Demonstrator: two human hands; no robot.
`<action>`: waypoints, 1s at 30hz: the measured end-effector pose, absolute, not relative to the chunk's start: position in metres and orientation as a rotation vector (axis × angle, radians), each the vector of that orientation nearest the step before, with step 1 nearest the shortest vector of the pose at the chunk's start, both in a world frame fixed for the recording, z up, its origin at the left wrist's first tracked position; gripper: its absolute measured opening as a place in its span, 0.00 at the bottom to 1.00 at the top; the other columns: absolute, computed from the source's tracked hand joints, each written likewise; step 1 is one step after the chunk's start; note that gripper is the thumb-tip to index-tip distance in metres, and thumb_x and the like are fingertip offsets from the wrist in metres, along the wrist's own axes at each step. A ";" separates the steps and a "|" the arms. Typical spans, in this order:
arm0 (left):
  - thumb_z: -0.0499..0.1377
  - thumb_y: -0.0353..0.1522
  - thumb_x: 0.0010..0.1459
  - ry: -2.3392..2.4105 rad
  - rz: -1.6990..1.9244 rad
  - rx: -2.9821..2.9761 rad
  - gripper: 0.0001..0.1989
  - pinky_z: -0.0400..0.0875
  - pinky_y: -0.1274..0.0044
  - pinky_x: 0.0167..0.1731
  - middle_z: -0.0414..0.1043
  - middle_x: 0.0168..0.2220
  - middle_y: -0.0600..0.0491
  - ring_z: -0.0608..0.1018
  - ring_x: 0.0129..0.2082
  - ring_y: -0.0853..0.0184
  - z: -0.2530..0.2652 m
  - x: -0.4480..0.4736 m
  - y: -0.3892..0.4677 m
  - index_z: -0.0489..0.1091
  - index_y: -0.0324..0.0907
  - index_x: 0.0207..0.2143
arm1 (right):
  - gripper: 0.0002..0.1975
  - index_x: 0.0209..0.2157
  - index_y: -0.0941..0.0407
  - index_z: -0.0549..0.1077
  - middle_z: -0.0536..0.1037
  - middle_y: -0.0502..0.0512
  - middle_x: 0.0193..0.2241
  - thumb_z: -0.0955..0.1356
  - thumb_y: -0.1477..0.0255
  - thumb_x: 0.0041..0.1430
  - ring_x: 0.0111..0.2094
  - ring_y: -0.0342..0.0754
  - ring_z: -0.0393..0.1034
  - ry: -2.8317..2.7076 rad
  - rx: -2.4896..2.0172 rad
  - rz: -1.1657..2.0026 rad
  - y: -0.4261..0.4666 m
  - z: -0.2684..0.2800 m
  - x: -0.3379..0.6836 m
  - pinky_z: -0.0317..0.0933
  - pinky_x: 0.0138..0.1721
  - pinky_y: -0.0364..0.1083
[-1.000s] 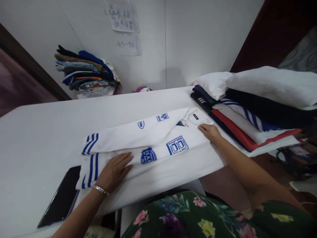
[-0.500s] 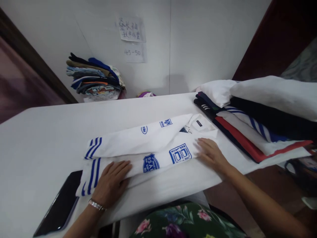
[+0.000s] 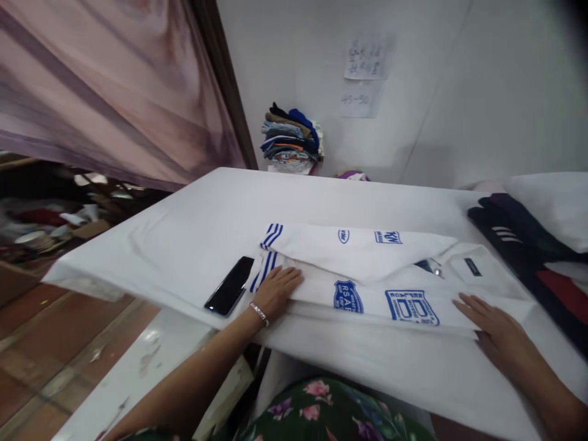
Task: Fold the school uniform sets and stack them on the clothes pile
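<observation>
A white long-sleeved garment (image 3: 316, 257) with blue stripes at its cuffs and blue printed badges lies folded lengthwise on the white table. Its collar, with a dark label, points right. My left hand (image 3: 277, 292) rests flat on the near sleeve close to the striped cuff, fingers stretched out. Over by the collar end, my right hand (image 3: 493, 321) lies on the garment's near edge with its fingers extended. A black phone (image 3: 231, 286) sits on the table just left of the cuffs, partly beside my left wrist.
Dark and red folded clothes (image 3: 509, 245) are piled at the table's right. Against the wall behind stands a stack of folded clothes (image 3: 290, 144). Paper notes (image 3: 366, 58) hang on the wall. A pink curtain (image 3: 114, 79) hangs at the left, above cluttered boxes and a tiled floor.
The view has swung left, so everything appears further right and more curtain and floor show. Both hands stay on the garment, which keeps the same fold.
</observation>
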State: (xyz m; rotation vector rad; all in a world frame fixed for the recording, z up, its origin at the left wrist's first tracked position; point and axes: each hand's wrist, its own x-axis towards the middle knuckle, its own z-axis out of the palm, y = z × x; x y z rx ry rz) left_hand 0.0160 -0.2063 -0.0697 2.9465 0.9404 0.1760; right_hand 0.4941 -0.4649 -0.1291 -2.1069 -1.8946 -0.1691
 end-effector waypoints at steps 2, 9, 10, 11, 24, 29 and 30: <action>0.50 0.19 0.50 0.942 0.170 2.927 0.30 0.53 0.62 0.61 0.65 0.59 0.49 0.65 0.60 0.63 -0.070 0.016 -0.208 0.66 0.44 0.56 | 0.36 0.61 0.36 0.56 0.64 0.50 0.60 0.61 0.71 0.49 0.61 0.56 0.57 -1.883 -2.122 -0.151 -0.467 -0.142 0.501 0.56 0.55 0.61; 0.54 0.22 0.46 0.914 0.152 2.898 0.30 0.50 0.63 0.62 0.64 0.59 0.48 0.62 0.61 0.60 -0.058 0.004 -0.206 0.66 0.41 0.55 | 0.41 0.62 0.29 0.45 0.68 0.53 0.56 0.62 0.66 0.46 0.58 0.59 0.61 -1.889 -2.119 -0.324 -0.471 -0.156 0.504 0.56 0.49 0.65; 0.55 0.23 0.45 0.961 0.167 2.895 0.31 0.50 0.62 0.62 0.63 0.60 0.47 0.61 0.62 0.59 -0.057 0.002 -0.205 0.66 0.41 0.55 | 0.41 0.62 0.28 0.45 0.69 0.55 0.56 0.61 0.65 0.46 0.57 0.60 0.61 -1.873 -2.130 -0.379 -0.471 -0.154 0.500 0.55 0.49 0.66; 0.55 0.23 0.45 1.022 0.188 2.889 0.32 0.50 0.62 0.62 0.62 0.61 0.46 0.60 0.62 0.58 -0.056 -0.001 -0.204 0.65 0.41 0.56 | 0.41 0.62 0.28 0.44 0.69 0.55 0.56 0.61 0.64 0.46 0.57 0.61 0.61 -1.857 -2.139 -0.430 -0.470 -0.152 0.495 0.54 0.49 0.67; 0.51 0.20 0.50 1.366 0.367 2.870 0.26 0.59 0.62 0.58 0.69 0.55 0.49 0.68 0.58 0.59 -0.054 -0.012 -0.201 0.71 0.43 0.51 | 0.43 0.63 0.31 0.43 0.64 0.51 0.59 0.61 0.70 0.46 0.59 0.58 0.59 -2.019 -1.986 -0.241 -0.441 -0.140 0.457 0.61 0.49 0.65; 0.52 0.21 0.51 1.441 0.295 2.819 0.25 0.62 0.65 0.56 0.68 0.56 0.50 0.66 0.59 0.60 -0.063 -0.007 -0.207 0.71 0.46 0.50 | 0.41 0.63 0.30 0.44 0.63 0.49 0.60 0.60 0.69 0.48 0.59 0.58 0.59 -2.011 -1.954 -0.209 -0.444 -0.144 0.466 0.61 0.50 0.65; 0.53 0.22 0.51 1.438 0.275 2.812 0.25 0.62 0.65 0.57 0.68 0.57 0.51 0.66 0.59 0.60 -0.062 -0.007 -0.208 0.70 0.46 0.51 | 0.41 0.63 0.30 0.44 0.62 0.48 0.61 0.60 0.69 0.48 0.59 0.58 0.59 -2.012 -1.955 -0.195 -0.445 -0.146 0.470 0.61 0.51 0.65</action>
